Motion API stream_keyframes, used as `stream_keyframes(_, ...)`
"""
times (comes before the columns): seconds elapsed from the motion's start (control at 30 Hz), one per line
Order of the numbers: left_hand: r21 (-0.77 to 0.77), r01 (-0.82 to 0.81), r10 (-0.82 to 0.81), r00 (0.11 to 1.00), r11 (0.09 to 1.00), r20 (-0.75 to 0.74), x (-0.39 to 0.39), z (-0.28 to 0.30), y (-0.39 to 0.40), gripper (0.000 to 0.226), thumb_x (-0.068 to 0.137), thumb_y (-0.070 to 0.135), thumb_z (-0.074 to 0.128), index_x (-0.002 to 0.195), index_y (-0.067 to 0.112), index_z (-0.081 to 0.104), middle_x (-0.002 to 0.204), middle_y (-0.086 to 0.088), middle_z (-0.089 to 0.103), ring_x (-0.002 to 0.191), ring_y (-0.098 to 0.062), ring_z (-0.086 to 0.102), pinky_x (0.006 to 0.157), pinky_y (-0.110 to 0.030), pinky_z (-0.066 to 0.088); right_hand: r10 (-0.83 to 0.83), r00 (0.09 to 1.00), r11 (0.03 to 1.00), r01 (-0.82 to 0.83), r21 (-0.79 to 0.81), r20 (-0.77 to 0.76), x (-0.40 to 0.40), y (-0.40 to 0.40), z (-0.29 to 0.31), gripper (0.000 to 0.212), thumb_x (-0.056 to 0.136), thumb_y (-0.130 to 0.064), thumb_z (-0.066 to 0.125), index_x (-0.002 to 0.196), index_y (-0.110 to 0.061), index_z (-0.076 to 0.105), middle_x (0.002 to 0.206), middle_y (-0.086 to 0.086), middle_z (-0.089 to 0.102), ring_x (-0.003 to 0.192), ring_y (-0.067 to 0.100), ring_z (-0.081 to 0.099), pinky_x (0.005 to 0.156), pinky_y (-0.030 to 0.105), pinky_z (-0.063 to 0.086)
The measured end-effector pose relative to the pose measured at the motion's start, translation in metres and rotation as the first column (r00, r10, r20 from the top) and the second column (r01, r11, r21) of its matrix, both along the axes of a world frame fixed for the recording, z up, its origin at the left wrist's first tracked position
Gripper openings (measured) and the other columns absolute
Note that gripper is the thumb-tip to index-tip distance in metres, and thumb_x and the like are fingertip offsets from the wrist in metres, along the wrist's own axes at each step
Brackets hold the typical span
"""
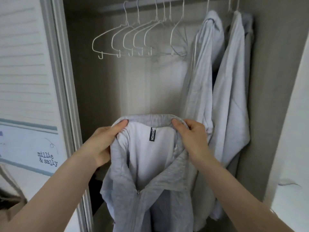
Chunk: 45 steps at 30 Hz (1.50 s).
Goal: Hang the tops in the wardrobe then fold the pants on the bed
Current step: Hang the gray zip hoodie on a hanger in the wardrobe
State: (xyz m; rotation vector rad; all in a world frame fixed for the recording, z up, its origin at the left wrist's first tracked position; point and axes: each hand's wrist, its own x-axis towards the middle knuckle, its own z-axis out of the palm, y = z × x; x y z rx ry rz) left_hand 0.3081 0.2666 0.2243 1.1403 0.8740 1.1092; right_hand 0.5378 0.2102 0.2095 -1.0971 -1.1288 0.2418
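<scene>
A grey zip-up top [147, 195] with a white lining and a black neck label hangs in front of the open wardrobe, held up by its collar. My left hand [107, 139] pinches the collar's left side, thumb on top. My right hand [190, 136] grips the collar's right side. Several empty white wire hangers [133, 37] hang on the rail [150, 5] above. Two pale grey tops [200, 77] [232, 91] hang at the right end of the rail.
A white louvred wardrobe door [25, 64] stands open on the left, with a printed sheet [33, 148] below its slats. The wardrobe's right wall [274, 81] is close to the hung tops. A white surface [291, 198] lies at lower right.
</scene>
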Motion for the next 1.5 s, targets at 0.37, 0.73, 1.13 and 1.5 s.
stream_keyframes(0.37,-0.005,-0.169,0.168,0.98,0.986,0.106,0.006,0.037,0.068,0.043,0.074,0.034,0.082,0.098,0.001,0.073,0.093,-0.013,0.076,0.09,-0.026,0.073,0.084,-0.037,0.055,-0.067,0.768,0.984,0.156,-0.085,0.638,0.004,0.066,0.03,0.042,0.082,-0.042,0.064,0.054,-0.021,0.041,0.049,-0.01,0.045,0.048,0.002,0.042,0.049,0.02,0.035)
stream_keyframes(0.73,0.105,-0.122,0.113,0.99,0.987,0.091,0.038,0.065,0.1,0.036,0.079,0.026,0.08,0.094,-0.006,0.071,0.086,-0.017,0.075,0.081,-0.028,0.073,0.079,-0.036,0.057,-0.441,0.782,0.878,0.273,0.393,0.441,-0.004,0.055,0.203,0.016,0.086,-0.018,0.055,0.073,-0.016,0.063,0.062,-0.011,0.057,0.06,0.003,0.052,0.056,0.007,0.036)
stream_keyframes(1.13,0.158,-0.078,0.076,0.997,0.984,0.016,0.045,0.043,0.11,0.025,0.087,0.02,0.072,0.083,-0.005,0.071,0.076,-0.018,0.073,0.063,-0.022,0.069,0.07,-0.031,0.055,-0.238,0.954,0.928,0.279,-0.246,0.182,0.027,0.13,0.31,0.056,0.094,-0.049,0.046,0.134,-0.009,0.045,0.136,0.012,0.047,0.109,0.03,0.049,0.088,0.041,0.045)
stream_keyframes(1.5,0.171,-0.098,0.097,0.995,0.98,0.013,0.037,0.038,0.12,0.027,0.088,0.019,0.07,0.088,-0.008,0.071,0.083,-0.021,0.074,0.072,-0.027,0.071,0.073,-0.034,0.057,-0.043,0.997,0.958,0.024,-0.285,-0.063,0.019,0.153,0.309,0.045,0.101,-0.034,0.033,0.142,-0.017,0.037,0.115,0.007,0.046,0.113,0.031,0.043,0.099,0.069,0.029)
